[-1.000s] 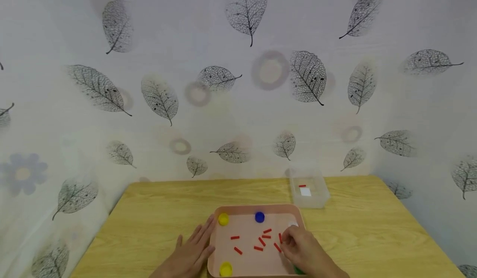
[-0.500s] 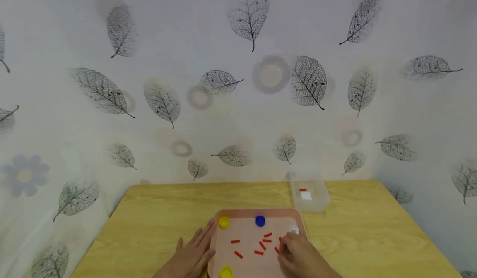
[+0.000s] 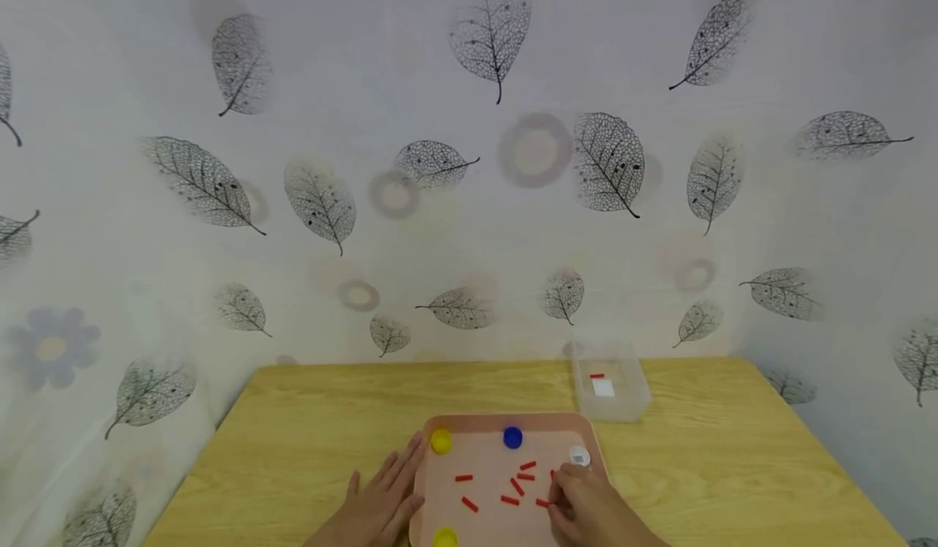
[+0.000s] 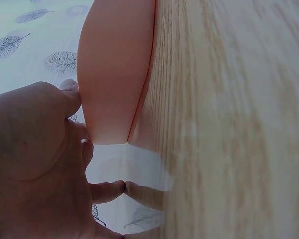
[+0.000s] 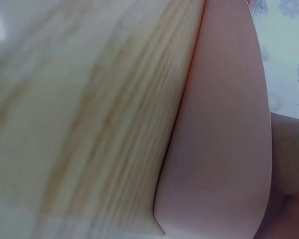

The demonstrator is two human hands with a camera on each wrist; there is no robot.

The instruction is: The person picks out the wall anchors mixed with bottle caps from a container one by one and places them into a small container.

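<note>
A pink tray [image 3: 476, 422] lies on the table with several short red sticks [image 3: 510, 501] scattered in it. My left hand [image 3: 377, 502] rests flat-fingered beside its left edge; in the left wrist view the thumb of the left hand [image 4: 35, 149] touches the tray's outer wall [image 4: 117, 69]. Over the tray's right side, my right hand [image 3: 589, 505] has curled fingers and pinches the end of one red stick [image 3: 542, 503]. Another red stick is partly hidden behind these fingers. In the right wrist view, the tray wall [image 5: 219, 129] covers the fingertips.
Round caps sit in the tray: yellow caps [image 3: 441, 441] at the left corners, a blue cap [image 3: 513, 437] at the back, a white cap [image 3: 580, 455] at the back right. Behind stands a clear plastic box [image 3: 623, 404] holding a red stick and white square. A leaf-patterned curtain [image 3: 469, 229] borders the table.
The red stick at my right fingertips has turned from slanted to nearly level. My right hand has shifted slightly, uncovering the white cap. The left hand stays beside the tray.
</note>
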